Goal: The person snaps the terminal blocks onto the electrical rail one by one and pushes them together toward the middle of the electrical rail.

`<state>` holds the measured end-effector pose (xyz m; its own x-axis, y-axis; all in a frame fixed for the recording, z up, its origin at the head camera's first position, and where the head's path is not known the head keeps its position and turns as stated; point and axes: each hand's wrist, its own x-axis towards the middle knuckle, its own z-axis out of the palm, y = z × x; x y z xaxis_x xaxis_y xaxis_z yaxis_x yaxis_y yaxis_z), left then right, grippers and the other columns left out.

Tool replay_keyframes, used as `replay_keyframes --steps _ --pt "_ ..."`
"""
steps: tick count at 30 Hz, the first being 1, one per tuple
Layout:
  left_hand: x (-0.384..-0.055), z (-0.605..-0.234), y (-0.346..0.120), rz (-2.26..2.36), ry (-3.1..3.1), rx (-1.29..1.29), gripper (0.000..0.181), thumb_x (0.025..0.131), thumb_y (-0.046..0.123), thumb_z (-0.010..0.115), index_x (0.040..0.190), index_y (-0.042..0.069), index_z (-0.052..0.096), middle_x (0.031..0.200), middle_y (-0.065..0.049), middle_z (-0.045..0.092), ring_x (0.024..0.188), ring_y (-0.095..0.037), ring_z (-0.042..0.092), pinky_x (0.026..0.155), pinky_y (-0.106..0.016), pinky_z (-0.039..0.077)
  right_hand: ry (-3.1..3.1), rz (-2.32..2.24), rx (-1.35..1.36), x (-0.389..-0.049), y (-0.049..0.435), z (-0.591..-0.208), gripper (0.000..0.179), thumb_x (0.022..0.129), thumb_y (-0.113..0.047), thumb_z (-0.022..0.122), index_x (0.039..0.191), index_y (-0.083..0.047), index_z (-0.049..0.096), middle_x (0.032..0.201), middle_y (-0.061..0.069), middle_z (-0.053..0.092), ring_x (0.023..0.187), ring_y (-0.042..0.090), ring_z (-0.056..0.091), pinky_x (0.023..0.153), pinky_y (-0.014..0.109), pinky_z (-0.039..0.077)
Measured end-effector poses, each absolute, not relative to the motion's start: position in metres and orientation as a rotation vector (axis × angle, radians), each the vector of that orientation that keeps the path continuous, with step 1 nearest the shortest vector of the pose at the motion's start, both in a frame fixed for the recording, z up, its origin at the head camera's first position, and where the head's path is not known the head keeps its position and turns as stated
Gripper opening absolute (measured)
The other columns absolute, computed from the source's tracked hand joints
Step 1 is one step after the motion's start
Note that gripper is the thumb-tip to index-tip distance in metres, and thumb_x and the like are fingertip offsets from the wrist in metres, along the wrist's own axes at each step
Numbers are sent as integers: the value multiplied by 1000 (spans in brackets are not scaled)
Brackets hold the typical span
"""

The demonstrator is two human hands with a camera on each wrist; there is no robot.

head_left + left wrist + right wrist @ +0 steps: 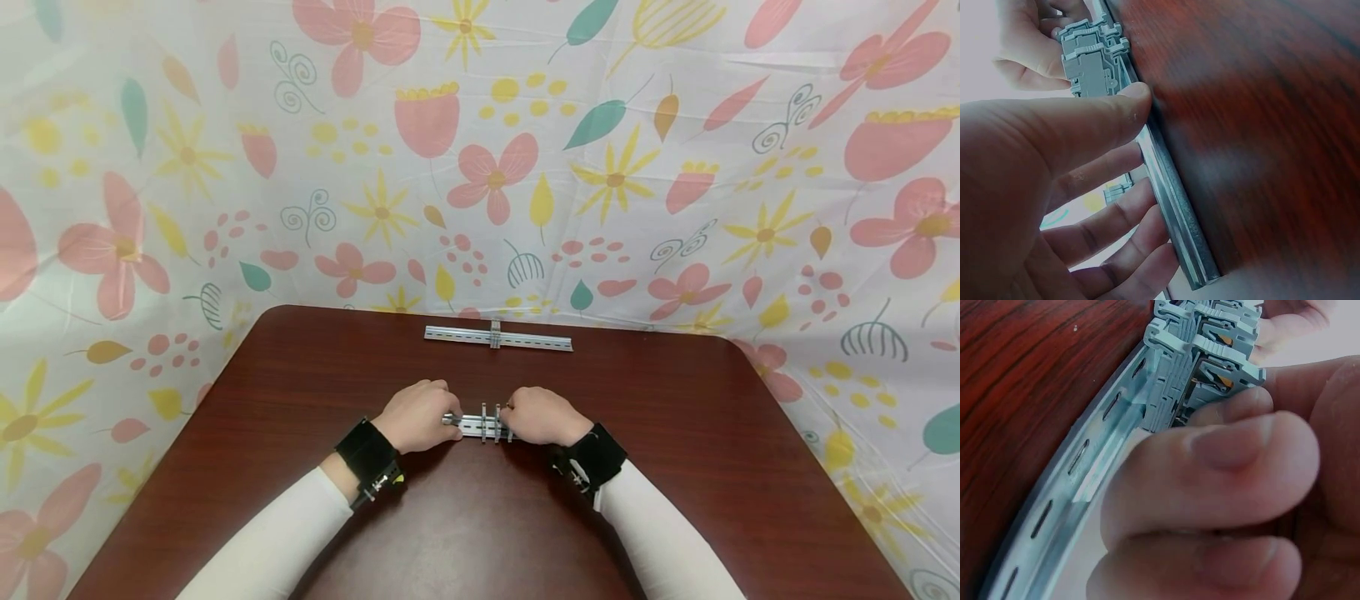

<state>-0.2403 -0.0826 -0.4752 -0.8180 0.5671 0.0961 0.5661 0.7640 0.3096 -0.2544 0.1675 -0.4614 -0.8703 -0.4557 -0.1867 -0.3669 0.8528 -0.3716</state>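
My left hand point(422, 417) grips a slotted metal DIN rail point(472, 426) near its left end. In the left wrist view, the thumb presses one edge of the rail point(1172, 200) while the fingers lie along the other side. Grey terminal blocks point(1091, 56) sit side by side across the rail, with small gaps between them. At the rightmost one, my right hand point(543, 415) has its fingers curled and pinches a terminal block point(1222, 369). The right hand covers the rail's right part in the head view. Past that hand, the slotted rail point(1079, 456) shows in the right wrist view.
A second DIN rail point(536, 341) lies near the table's far edge, with grey terminal blocks point(495, 334) around its middle. Both rails are on a dark red-brown wooden table point(465, 525). A flower-printed curtain point(480, 125) hangs behind and beside the table.
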Motion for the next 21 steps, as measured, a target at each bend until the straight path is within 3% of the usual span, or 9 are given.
replay_keyframes --steps 17,21 --pt "-241 -477 -83 523 2953 947 21 93 30 93 108 16 88 102 2 72 95 -22 67 81 -40 58 2755 -412 -696 -253 165 -460 53 114 -16 55 60 -17 55 60 -4 39 53 14 39 58 33 36" --pt "-241 -477 -83 522 2953 944 21 93 31 93 108 17 88 103 2 72 95 -23 67 81 -40 58 2756 -413 -769 -270 175 -487 51 113 -18 53 62 -19 58 61 -4 41 53 14 41 56 35 38"
